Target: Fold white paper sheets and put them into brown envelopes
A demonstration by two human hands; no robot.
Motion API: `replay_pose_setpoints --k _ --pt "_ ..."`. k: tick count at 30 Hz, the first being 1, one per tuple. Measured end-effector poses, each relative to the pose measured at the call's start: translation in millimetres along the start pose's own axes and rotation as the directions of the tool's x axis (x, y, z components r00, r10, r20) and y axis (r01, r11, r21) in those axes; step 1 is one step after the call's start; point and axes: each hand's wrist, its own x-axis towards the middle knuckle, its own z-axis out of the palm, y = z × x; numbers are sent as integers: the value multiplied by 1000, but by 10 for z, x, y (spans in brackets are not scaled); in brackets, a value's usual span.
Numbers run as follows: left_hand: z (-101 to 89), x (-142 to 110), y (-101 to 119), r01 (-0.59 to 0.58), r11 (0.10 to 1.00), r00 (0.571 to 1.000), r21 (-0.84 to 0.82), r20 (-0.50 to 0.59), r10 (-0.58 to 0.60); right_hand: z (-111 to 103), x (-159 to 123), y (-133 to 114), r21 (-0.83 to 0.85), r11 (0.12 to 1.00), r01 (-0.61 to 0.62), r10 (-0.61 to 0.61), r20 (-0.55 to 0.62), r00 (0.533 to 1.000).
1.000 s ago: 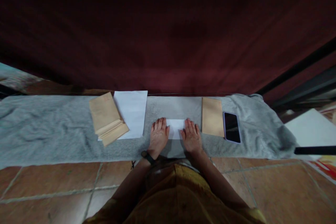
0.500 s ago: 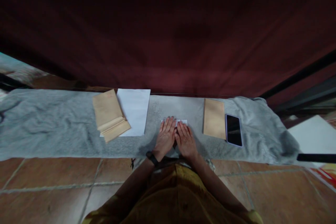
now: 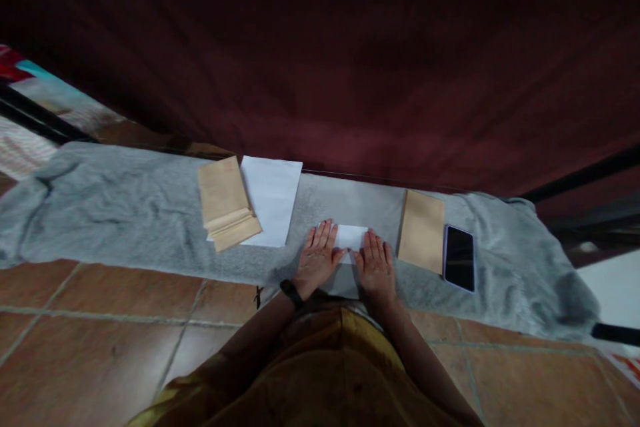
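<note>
A folded sheet of white paper (image 3: 350, 236) lies on the grey cloth in front of me. Flat on its left end rests my left hand (image 3: 318, 253), fingers stretched out and a dark band at the wrist. My right hand (image 3: 376, 267) presses on the right end, its fingers also extended. Both thumbs point inward along the paper's near edge, almost meeting. Each palm hides part of the sheet, so I cannot tell how many folds it has.
Left of my hands, several brown envelopes (image 3: 225, 187) overlap a stack of white paper (image 3: 275, 200). On the right lie a brown envelope or pad (image 3: 421, 230) and a phone (image 3: 459, 258). The grey cloth (image 3: 135, 213) covers a narrow bench before a dark red curtain (image 3: 320, 80).
My hands were side by side at the paper's middle; they have slid apart toward its two ends, uncovering its centre. The camera view has tilted and shifted slightly.
</note>
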Motion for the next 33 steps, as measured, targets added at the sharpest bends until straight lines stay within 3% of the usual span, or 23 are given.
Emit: replay_pose_setpoints --k 7,12,16,33 --pt "-47 -25 33 6 1000 1000 -7 -6 -6 -7 30 -36 58 998 -28 30 -26 999" --pt "-35 -27 35 -8 1000 1000 -4 23 8 2 90 -222 129 983 128 -135 45 990" --pt "-8 -22 23 -10 1000 999 -8 35 10 30 63 -289 92 986 137 -142 51 989" --pt "-11 -14 28 -3 1000 1000 -27 9 4 23 11 -92 45 994 99 -98 -18 995"
